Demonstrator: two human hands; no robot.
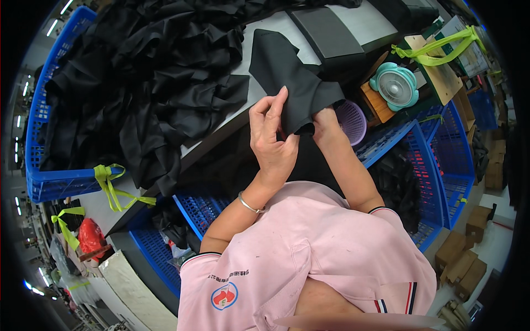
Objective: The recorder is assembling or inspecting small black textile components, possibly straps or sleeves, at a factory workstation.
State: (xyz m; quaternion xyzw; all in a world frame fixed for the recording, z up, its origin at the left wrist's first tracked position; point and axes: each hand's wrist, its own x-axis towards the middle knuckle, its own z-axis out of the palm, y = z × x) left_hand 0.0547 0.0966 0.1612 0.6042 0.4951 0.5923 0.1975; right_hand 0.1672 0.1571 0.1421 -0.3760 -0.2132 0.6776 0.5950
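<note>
One black cloth (298,85) is seen at upper centre, between two hands. The left hand (270,129) is half curled against its edge; the fingers of the right hand (324,120) are hidden under cloth (neither grip can be told surely). One fan (396,86) is placed upper right; the upper-left pile (154,94) cannot be counted.

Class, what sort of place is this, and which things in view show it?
Probably a garment or sewing workshop: a heap of loose black fabric, blue perforated plastic crates nearby, and a black fabric piece in the bare hands.
</note>
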